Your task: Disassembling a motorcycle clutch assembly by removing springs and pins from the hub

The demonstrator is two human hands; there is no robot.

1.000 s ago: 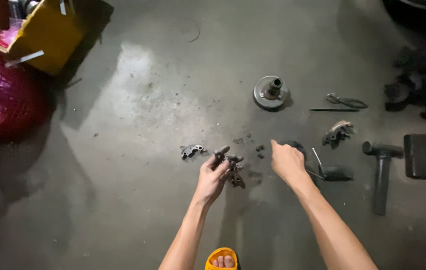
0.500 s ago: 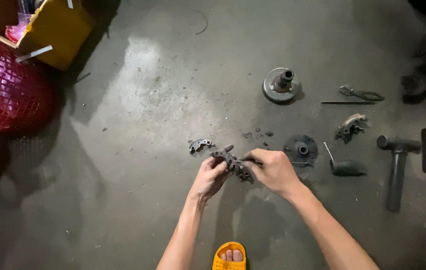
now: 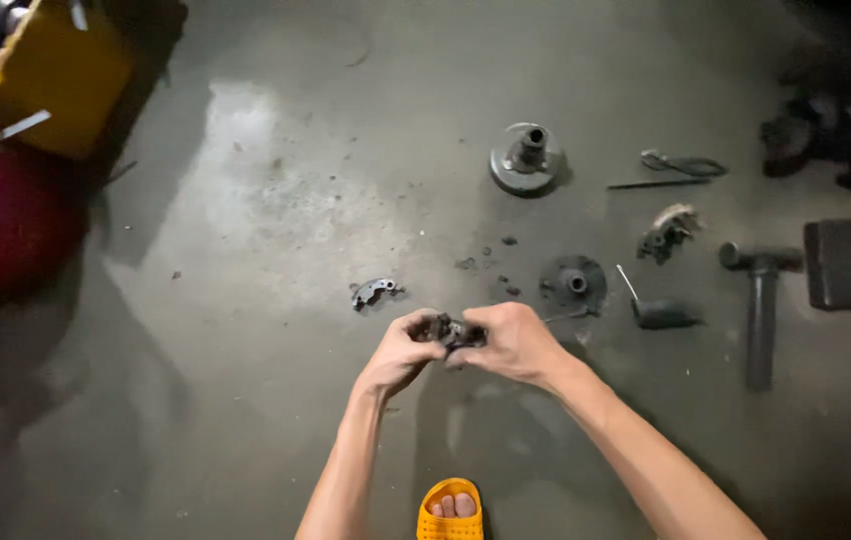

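— Grey concrete floor (image 3: pixel 275 210), and what are the hands doing above it?

— Both are closed on one small dark metal part (image 3: pixel 450 331). The left hand (image 3: pixel 397 350) pinches its left end, the right hand (image 3: pixel 513 343) wraps its right end, so the grip of each is shut tight around it, knuckles nearly touching.

— What lies around that grip?

— Just left of it, a curved metal shoe (image 3: pixel 375 292) lies on the floor. Beyond it to the right sits a round dark disc (image 3: pixel 573 283), and farther off a bell-shaped drum (image 3: pixel 526 158). Right of the grip lie a small tool with a thin shaft (image 3: pixel 657 312) and a hammer (image 3: pixel 761 300). Below it, an orange sandal (image 3: pixel 450 510) shows toes.
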